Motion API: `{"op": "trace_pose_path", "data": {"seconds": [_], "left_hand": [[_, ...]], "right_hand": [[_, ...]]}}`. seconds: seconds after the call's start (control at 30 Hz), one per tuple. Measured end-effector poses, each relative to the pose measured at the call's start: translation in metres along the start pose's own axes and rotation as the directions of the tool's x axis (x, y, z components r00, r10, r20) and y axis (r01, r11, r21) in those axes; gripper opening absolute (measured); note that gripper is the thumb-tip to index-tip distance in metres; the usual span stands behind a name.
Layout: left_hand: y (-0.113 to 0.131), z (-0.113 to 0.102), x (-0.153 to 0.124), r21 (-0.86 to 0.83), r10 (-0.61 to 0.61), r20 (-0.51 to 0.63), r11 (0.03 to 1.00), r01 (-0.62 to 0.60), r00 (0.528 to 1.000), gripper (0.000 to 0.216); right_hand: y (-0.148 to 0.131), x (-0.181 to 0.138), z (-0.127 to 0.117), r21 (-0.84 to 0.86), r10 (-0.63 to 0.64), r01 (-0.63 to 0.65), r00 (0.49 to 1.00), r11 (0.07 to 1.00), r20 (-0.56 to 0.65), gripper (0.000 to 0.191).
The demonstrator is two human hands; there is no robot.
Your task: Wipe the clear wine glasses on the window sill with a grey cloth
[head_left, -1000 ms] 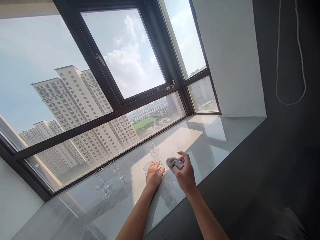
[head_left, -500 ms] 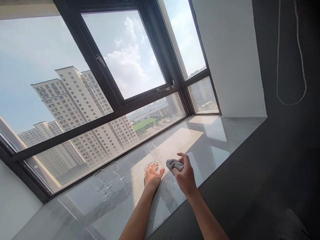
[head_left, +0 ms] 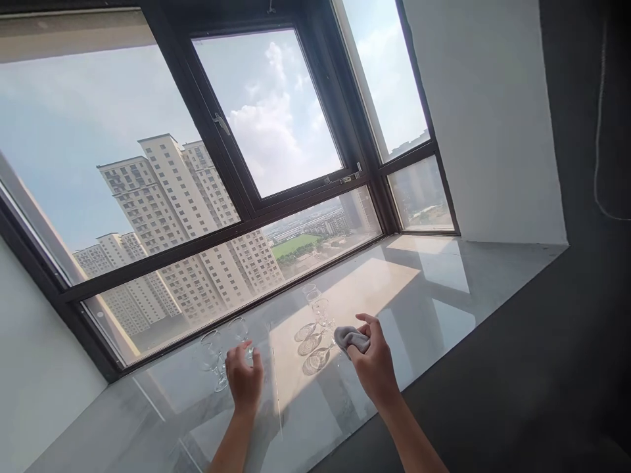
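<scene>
My right hand [head_left: 375,368] grips a crumpled grey cloth [head_left: 351,339] above the windowsill, its index finger raised. Beside the cloth, clear stemmed glasses stand in a patch of sun, among them a far glass [head_left: 310,293] and a nearer glass [head_left: 321,311]; the cloth may hide part of another. My left hand [head_left: 245,378] hovers over the sill with its fingers curved and apart, holding nothing. Just past its fingers is another group of stemmed glasses, with a left glass [head_left: 211,345] and a back glass [head_left: 238,327]. The hand partly covers this group.
The glossy stone windowsill [head_left: 315,407] runs diagonally, with its front edge dropping into a dark area at lower right. Dark window frames [head_left: 207,244] border the back. A white wall [head_left: 493,131] rises at right, where a thin cord [head_left: 599,151] hangs.
My left hand has left the right group of glasses and moved left to the other group. The right hand still holds the cloth nearby. The view has shifted slightly.
</scene>
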State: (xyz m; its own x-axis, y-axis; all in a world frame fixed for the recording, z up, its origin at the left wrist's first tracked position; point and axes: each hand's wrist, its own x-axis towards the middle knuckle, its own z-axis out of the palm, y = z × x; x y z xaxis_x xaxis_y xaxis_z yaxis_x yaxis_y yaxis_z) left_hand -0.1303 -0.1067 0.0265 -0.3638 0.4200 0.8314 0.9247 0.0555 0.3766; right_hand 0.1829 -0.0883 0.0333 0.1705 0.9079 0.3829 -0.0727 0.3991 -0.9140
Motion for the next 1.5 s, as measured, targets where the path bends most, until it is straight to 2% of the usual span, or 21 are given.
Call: {"op": "trace_pose_path", "data": {"seconds": [0.07, 0.13, 0.2, 0.3, 0.4, 0.53, 0.6, 0.7, 0.8, 0.9, 0.97, 1.0, 1.07, 1.1, 1.13, 1.2, 1.33, 1.4, 1.5], "left_hand": [[-0.028, -0.019, 0.004, 0.072, -0.014, -0.119, 0.997, 0.023, 0.993, 0.026], [-0.051, -0.032, 0.007, 0.097, -0.082, -0.251, 0.989, 0.109, 0.964, 0.032], [-0.066, -0.04, 0.008, 0.072, -0.199, -0.361, 0.968, 0.24, 0.911, 0.04], [-0.079, -0.039, 0.009, 0.009, -0.367, -0.413, 0.913, 0.407, 0.833, 0.05], [-0.085, -0.03, 0.01, -0.013, -0.493, -0.349, 0.853, 0.522, 0.797, 0.058], [-0.092, -0.019, 0.014, 0.059, -0.672, -0.118, 0.731, 0.68, 0.731, 0.062], [-0.095, -0.014, 0.017, 0.1, -0.709, -0.047, 0.697, 0.71, 0.703, 0.058], [-0.098, -0.011, 0.021, 0.162, -0.732, -0.003, 0.672, 0.722, 0.681, 0.047], [-0.098, -0.01, 0.023, 0.208, -0.728, 0.03, 0.675, 0.708, 0.685, 0.031], [-0.095, -0.014, 0.022, 0.212, -0.694, 0.044, 0.709, 0.672, 0.718, 0.016], [-0.089, -0.016, 0.019, 0.181, -0.625, 0.05, 0.773, 0.608, 0.779, 0.016], [-0.083, -0.017, 0.017, 0.146, -0.546, 0.057, 0.833, 0.534, 0.836, 0.019], [-0.066, -0.017, 0.011, 0.046, -0.3, 0.078, 0.954, 0.298, 0.951, 0.025], [-0.055, -0.016, 0.007, -0.013, -0.165, 0.09, 0.986, 0.167, 0.982, 0.027], [-0.042, -0.014, 0.003, -0.072, -0.047, 0.106, 0.996, 0.055, 0.993, 0.03], [-0.013, -0.008, -0.008, -0.181, 0.082, 0.153, 0.982, -0.054, 0.985, 0.034], [0.031, 0.002, -0.028, -0.299, 0.197, 0.242, 0.947, -0.12, 0.95, 0.035], [0.038, 0.002, -0.033, -0.281, 0.236, 0.304, 0.948, -0.15, 0.923, 0.034], [0.036, -0.003, -0.032, -0.192, 0.298, 0.353, 0.951, -0.243, 0.887, 0.033]], "right_hand": [[0.001, -0.002, 0.002, -0.007, 0.004, -0.004, 1.0, 1.0, 0.015, 0.046], [0.002, -0.003, 0.003, -0.021, 0.004, -0.004, 1.0, 1.0, 0.025, 0.047], [0.003, -0.005, 0.005, -0.04, -0.001, 0.003, 1.0, 0.999, 0.03, 0.047], [0.004, -0.008, 0.007, -0.068, -0.013, 0.016, 0.999, 0.998, 0.045, 0.048], [0.004, -0.01, 0.007, -0.096, -0.023, 0.029, 0.997, 0.995, 0.07, 0.048], [0.002, -0.013, 0.008, -0.116, -0.011, 0.026, 0.992, 0.993, 0.127, 0.047], [0.002, -0.014, 0.008, -0.122, -0.01, 0.026, 0.991, 0.992, 0.133, 0.047], [0.004, -0.013, 0.009, -0.126, -0.018, 0.036, 0.99, 0.991, 0.138, 0.047], [0.006, -0.013, 0.01, -0.133, -0.029, 0.047, 0.99, 0.99, 0.136, 0.046], [0.008, -0.012, 0.011, -0.134, -0.044, 0.063, 0.99, 0.989, 0.136, 0.045], [0.009, -0.012, 0.013, -0.133, -0.053, 0.072, 0.989, 0.988, 0.141, 0.044], [0.009, -0.012, 0.014, -0.136, -0.057, 0.077, 0.988, 0.988, 0.143, 0.044], [0.01, -0.014, 0.018, -0.147, -0.071, 0.093, 0.986, 0.985, 0.148, 0.044], [0.01, -0.015, 0.021, -0.153, -0.081, 0.104, 0.985, 0.983, 0.155, 0.044], [0.01, -0.017, 0.025, -0.159, -0.092, 0.119, 0.982, 0.98, 0.165, 0.045], [0.009, -0.023, 0.033, -0.172, -0.117, 0.15, 0.975, 0.974, 0.189, 0.046], [0.004, -0.04, 0.05, -0.209, -0.199, 0.243, 0.957, 0.947, 0.213, 0.052], [0.001, -0.049, 0.056, -0.22, -0.25, 0.3, 0.941, 0.928, 0.226, 0.058], [-0.005, -0.056, 0.061, -0.229, -0.323, 0.388, 0.906, 0.893, 0.273, 0.067]]}}
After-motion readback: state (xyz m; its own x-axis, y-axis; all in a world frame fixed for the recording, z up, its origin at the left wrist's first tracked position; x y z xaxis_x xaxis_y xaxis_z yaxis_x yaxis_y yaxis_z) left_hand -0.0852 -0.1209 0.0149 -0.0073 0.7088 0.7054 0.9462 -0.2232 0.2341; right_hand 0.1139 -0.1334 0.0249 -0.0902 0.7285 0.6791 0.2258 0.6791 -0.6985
